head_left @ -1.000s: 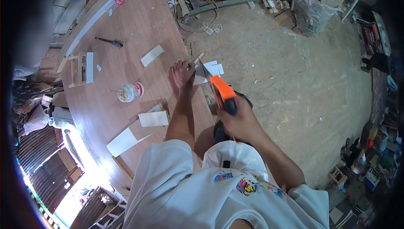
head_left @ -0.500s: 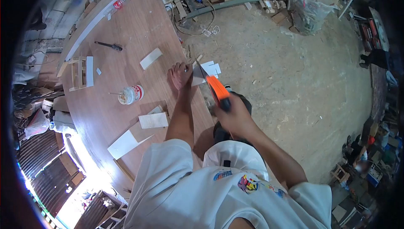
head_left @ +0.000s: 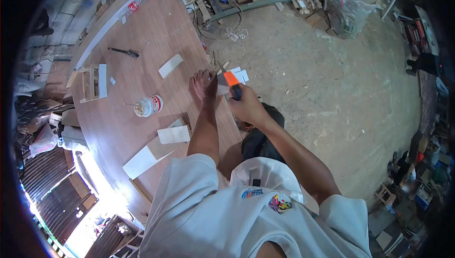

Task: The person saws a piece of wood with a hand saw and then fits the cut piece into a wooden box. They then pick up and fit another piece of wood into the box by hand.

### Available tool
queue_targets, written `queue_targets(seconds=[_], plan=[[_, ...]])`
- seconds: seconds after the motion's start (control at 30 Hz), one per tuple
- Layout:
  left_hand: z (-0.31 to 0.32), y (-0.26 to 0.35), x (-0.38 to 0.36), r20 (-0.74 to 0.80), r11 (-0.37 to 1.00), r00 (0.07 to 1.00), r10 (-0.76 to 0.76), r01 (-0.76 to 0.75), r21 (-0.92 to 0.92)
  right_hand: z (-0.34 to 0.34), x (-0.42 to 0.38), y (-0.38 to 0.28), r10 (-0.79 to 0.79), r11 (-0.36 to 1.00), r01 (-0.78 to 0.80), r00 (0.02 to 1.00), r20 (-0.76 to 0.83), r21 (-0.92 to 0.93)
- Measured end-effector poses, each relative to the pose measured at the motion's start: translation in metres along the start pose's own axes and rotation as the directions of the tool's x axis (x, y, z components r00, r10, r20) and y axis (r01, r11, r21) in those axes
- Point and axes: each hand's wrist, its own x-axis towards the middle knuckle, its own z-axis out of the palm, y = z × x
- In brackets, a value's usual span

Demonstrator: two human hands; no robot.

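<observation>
Head view. Landmark: the labelled jar (head_left: 149, 106), standing on the bench (head_left: 156, 30) with a stick poking out of its mouth.

Saw (head_left: 232, 79), orange and black: well to the right of the jar, at the bench edge. Its handle is grasped in the right hand (head_left: 247, 105), fingers wrapped round. Blade seen only in part; contact with the white board (head_left: 222, 88) cannot be confirmed.

Board: right of the jar, between the two hands, at the bench edge. The left hand (head_left: 204, 85) is set down beside it, nearer the jar, fingers bent; whether anything is grasped by it cannot be told.

Also noted on the bench: white strip (head_left: 171, 65), above and right of the jar; white block (head_left: 174, 135), below and right; larger white panel (head_left: 141, 163), farther below; wooden frame (head_left: 89, 83), left and slightly above; dark tool (head_left: 124, 52), above and slightly left; red-labelled bottle (head_left: 134, 6), well above.
</observation>
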Motion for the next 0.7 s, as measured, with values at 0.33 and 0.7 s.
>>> queue_targets(seconds=[0.33, 0.7], plan=[[-0.001, 0.007, 0.016, -0.028, 0.997, 0.997, -0.069, 0.067, -0.046, -0.044, -0.036, -0.061, 0.207, 0.957, -0.221, 0.974, 0.088, 0.190], [0.001, 0.002, 0.000, -0.051, 0.993, 0.999, -0.017, 0.011, -0.115, -0.005, -0.002, -0.016, 0.175, 0.975, -0.183, 0.982, 0.070, 0.123]])
